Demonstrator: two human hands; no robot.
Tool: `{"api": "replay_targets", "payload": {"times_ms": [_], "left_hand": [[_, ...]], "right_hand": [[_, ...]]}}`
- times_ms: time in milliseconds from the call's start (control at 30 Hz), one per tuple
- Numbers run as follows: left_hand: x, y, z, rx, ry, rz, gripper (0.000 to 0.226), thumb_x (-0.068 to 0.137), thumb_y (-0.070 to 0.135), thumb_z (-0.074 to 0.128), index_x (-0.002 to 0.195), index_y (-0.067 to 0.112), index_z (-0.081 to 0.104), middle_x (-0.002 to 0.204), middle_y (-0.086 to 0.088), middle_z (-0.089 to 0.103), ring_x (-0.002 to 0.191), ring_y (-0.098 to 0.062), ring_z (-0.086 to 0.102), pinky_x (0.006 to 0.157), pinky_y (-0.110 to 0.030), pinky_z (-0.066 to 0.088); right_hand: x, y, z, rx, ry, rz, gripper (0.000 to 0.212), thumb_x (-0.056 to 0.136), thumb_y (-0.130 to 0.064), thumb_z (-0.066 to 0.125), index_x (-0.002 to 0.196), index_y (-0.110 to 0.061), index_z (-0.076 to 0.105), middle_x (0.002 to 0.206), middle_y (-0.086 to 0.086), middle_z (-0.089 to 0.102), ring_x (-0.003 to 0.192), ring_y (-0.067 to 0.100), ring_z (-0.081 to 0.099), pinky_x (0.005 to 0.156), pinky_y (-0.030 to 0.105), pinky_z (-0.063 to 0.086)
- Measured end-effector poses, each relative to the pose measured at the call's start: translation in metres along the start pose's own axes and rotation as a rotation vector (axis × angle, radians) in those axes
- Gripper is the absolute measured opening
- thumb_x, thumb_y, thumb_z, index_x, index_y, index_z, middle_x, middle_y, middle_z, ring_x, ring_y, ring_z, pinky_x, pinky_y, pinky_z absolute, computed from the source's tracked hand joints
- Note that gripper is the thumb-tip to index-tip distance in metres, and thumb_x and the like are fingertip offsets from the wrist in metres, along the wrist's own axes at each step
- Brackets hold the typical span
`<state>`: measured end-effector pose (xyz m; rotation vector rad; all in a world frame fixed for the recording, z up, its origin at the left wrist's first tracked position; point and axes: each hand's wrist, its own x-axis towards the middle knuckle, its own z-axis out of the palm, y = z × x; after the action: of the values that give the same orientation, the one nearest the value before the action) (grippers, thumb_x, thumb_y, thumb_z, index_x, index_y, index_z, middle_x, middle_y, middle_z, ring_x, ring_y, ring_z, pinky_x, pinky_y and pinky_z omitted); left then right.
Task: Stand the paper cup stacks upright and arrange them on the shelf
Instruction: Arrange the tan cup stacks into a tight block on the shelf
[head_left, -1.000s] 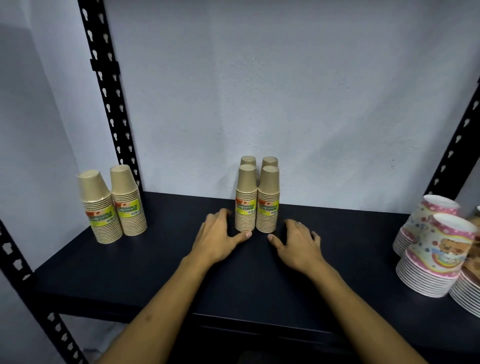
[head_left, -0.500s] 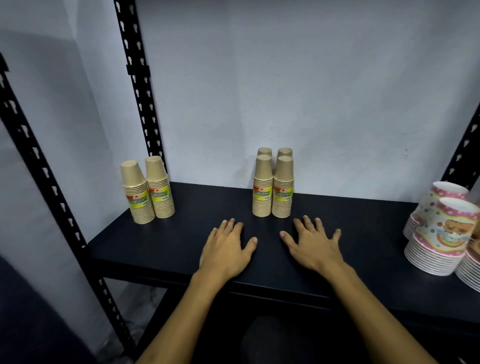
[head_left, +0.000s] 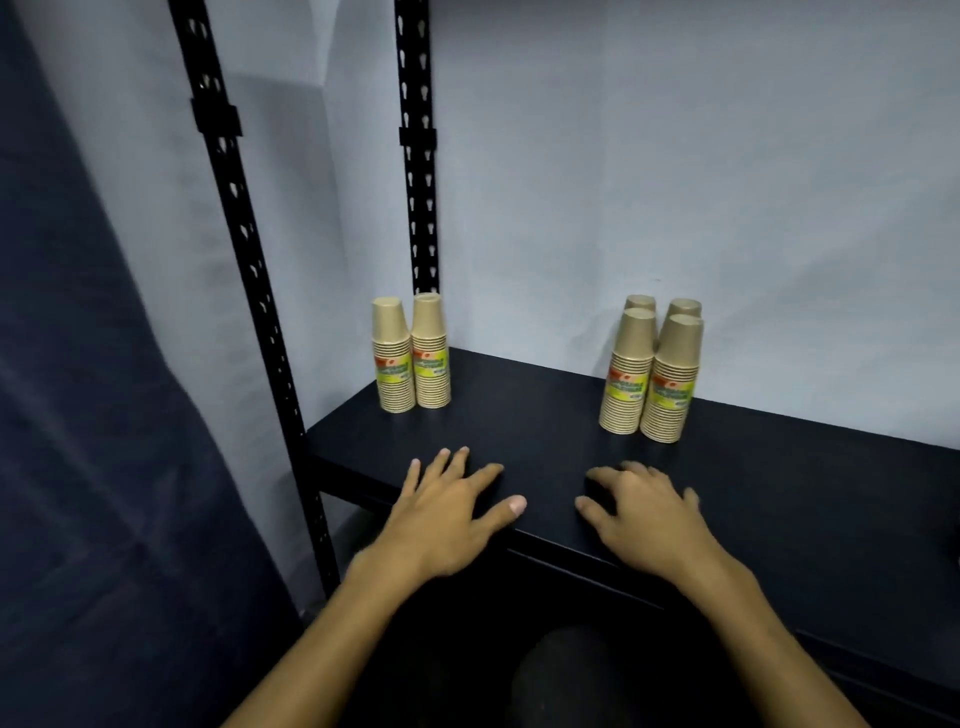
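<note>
We see our two bare hands lying on the front part of the flat black metal shelf (head_left: 519, 431). Our left hand (head_left: 447, 506) is flat with its fingers spread wide, and it holds nothing. Our right hand (head_left: 644, 512) has its fingers bent a little and loose, a bit blurry, and it holds nothing too.

Four tall stacks of brown paper cups (head_left: 652, 369) stand upright in a tight group near the back wall, past our right hand and well apart from it. The two front stacks have yellow and red labels. Two more stacks of brown paper cups (head_left: 410, 356) stand upright side by side, touching, at the back left corner of the shelf, next to a black metal post with holes (head_left: 418, 182). Another black post with holes (head_left: 244, 249) stands at the front left corner. The wall (head_left: 675, 156) behind is pale grey.
</note>
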<state>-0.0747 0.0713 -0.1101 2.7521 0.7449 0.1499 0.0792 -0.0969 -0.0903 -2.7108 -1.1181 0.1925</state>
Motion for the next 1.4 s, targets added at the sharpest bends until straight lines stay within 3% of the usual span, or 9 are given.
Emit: {"api": "replay_targets", "payload": {"times_ms": [133,200,367,500,700,900,1033,1267,1400], "left_hand": [[0.007,-0.044,-0.036,-0.115,0.103,-0.071,0.078,0.091,0.073,0.043,0.155,0.029,0.032,0.163,-0.006,0.032,0.151,-0.028,0.028,0.122,-0.046,0.025],[0.012,-0.061,-0.054,-0.241,0.205,-0.077,0.072,0.092,0.062,0.057,0.152,0.026,0.039,0.155,0.001,0.046,0.142,-0.024,0.043,0.115,-0.037,0.036],[0.043,-0.087,-0.083,-0.433,0.394,-0.186,0.072,0.092,0.045,0.068,0.151,0.02,0.036,0.153,-0.008,0.048,0.14,-0.027,0.047,0.111,-0.04,0.039],[0.075,-0.102,-0.08,-0.556,0.411,-0.235,0.084,0.089,0.038,0.075,0.155,0.017,0.027,0.154,-0.013,0.045,0.14,-0.029,0.047,0.111,-0.042,0.041],[0.107,-0.122,-0.057,-0.648,0.418,-0.161,0.082,0.087,0.028,0.078,0.153,0.017,0.029,0.147,-0.007,0.054,0.129,-0.022,0.056,0.098,-0.027,0.041],[0.123,-0.138,-0.036,-0.688,0.458,-0.136,0.068,0.087,0.031,0.077,0.143,0.02,0.041,0.144,-0.003,0.057,0.131,-0.017,0.055,0.111,-0.04,0.043],[0.125,-0.14,-0.036,-0.683,0.466,-0.129,0.068,0.086,0.033,0.078,0.142,0.02,0.042,0.144,-0.002,0.057,0.131,-0.017,0.055,0.111,-0.04,0.043],[0.117,-0.129,-0.037,-0.645,0.436,-0.106,0.065,0.085,0.03,0.078,0.138,0.019,0.043,0.143,-0.001,0.059,0.125,-0.013,0.057,0.102,-0.029,0.043],[0.109,-0.117,-0.038,-0.635,0.398,-0.077,0.058,0.083,0.028,0.082,0.128,0.019,0.046,0.136,0.003,0.063,0.111,-0.004,0.059,0.092,-0.021,0.046]], "right_hand": [[0.03,-0.05,-0.004,0.036,-0.046,-0.172,0.054,0.096,-0.056,0.049,0.144,-0.031,0.046,0.146,0.003,0.048,0.137,0.031,0.042,0.11,0.056,0.029],[0.053,-0.071,-0.004,0.13,-0.06,-0.22,0.057,0.096,-0.055,0.053,0.145,-0.028,0.044,0.146,0.002,0.05,0.137,0.029,0.043,0.112,0.054,0.031],[0.11,-0.119,0.001,0.574,0.02,-0.285,0.066,0.091,-0.046,0.067,0.146,-0.018,0.042,0.141,0.008,0.056,0.129,0.024,0.054,0.109,0.046,0.044],[0.144,-0.143,0.017,0.804,0.074,-0.271,0.08,0.087,-0.04,0.074,0.151,-0.017,0.031,0.153,0.008,0.044,0.138,0.024,0.046,0.112,0.044,0.042],[0.184,-0.146,0.04,0.821,0.047,-0.383,0.1,0.078,-0.038,0.083,0.155,-0.022,0.02,0.159,-0.001,0.038,0.141,0.021,0.044,0.113,0.049,0.042],[0.204,-0.146,0.048,0.769,0.132,-0.386,0.056,0.088,-0.024,0.076,0.135,-0.017,0.048,0.133,-0.001,0.063,0.116,0.008,0.057,0.104,0.032,0.048],[0.206,-0.143,0.044,0.734,0.142,-0.421,0.054,0.087,-0.024,0.077,0.133,-0.015,0.051,0.127,-0.002,0.065,0.108,0.006,0.057,0.094,0.024,0.046],[0.192,-0.132,0.039,0.724,0.132,-0.414,0.058,0.087,-0.025,0.077,0.135,-0.014,0.049,0.132,0.004,0.064,0.115,0.014,0.061,0.095,0.026,0.047],[0.177,-0.118,0.04,0.639,0.109,-0.409,0.057,0.088,-0.036,0.073,0.136,-0.023,0.044,0.135,0.004,0.06,0.125,0.023,0.055,0.106,0.045,0.048]]}}
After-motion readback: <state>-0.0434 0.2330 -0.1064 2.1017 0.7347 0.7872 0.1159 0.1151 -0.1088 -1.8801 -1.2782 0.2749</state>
